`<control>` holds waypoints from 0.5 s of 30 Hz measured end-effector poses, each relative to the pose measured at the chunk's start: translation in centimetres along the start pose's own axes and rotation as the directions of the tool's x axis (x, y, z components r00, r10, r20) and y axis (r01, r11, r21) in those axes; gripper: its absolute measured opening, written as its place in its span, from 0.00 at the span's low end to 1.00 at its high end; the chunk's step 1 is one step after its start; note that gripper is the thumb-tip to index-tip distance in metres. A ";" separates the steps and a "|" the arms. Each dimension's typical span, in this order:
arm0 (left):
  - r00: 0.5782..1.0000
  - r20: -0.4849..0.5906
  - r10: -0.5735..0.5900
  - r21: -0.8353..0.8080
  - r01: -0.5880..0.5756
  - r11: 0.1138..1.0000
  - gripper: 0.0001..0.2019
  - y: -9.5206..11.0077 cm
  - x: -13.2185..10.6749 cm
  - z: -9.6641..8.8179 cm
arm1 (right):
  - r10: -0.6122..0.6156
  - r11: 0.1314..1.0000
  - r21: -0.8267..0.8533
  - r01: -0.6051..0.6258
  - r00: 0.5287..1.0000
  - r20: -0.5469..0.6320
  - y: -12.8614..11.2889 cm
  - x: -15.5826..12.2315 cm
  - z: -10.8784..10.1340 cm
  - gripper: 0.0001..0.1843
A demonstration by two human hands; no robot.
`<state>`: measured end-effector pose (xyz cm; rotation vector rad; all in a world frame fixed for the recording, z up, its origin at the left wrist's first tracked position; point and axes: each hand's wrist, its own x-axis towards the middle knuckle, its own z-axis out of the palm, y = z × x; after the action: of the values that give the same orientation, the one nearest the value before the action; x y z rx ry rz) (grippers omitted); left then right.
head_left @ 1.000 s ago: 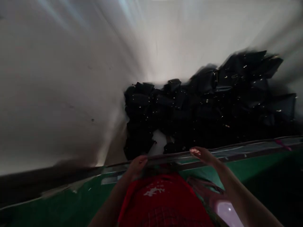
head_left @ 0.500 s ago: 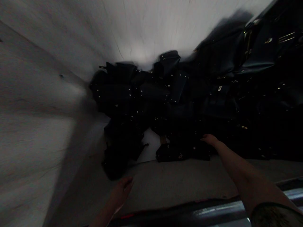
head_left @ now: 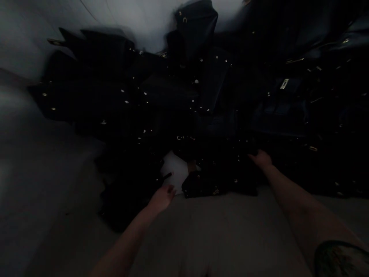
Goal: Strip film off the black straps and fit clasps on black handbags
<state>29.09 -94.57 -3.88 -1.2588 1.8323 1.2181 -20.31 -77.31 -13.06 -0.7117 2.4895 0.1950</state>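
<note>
A big heap of black bags [head_left: 201,88] with small metal studs and buckles lies piled on the floor against a pale wall. My left hand [head_left: 163,198] reaches low toward the heap's front edge, close to a white patch [head_left: 174,173] and a small black bag [head_left: 201,184]; its fingers look loosely extended. My right hand [head_left: 261,158] is stretched out onto the dark bags at the right; its fingers sink into the dark pile and I cannot make out whether they grip anything.
The scene is very dark. Grey floor [head_left: 216,238] spreads in front of the heap. A pale wall [head_left: 121,11] rises behind and to the left.
The view has dropped from a green table edge down toward the bag heap. Both arms have reached forward; the left hand has moved up to the pile's front.
</note>
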 end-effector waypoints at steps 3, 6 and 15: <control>0.990 -0.014 0.143 0.018 -0.143 0.990 0.17 4.9 1.6 0.5 | -0.045 0.990 -0.135 0.050 0.998 0.043 -1.8 -0.9 -1.2 0.14; 0.951 -0.055 0.303 0.004 -0.303 0.953 0.16 10.2 2.4 0.6 | -0.127 0.966 -0.217 0.141 0.989 0.079 -3.2 -3.7 -2.9 0.13; 0.983 -0.065 0.172 -0.572 -0.178 0.801 0.37 16.1 7.8 -0.6 | -0.793 0.478 -0.097 0.873 0.477 0.379 -8.7 -22.1 -5.1 0.12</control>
<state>11.28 -96.01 -4.57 -1.4182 1.6642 1.9831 -2.29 -76.22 3.15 -1.8181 1.5603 0.2466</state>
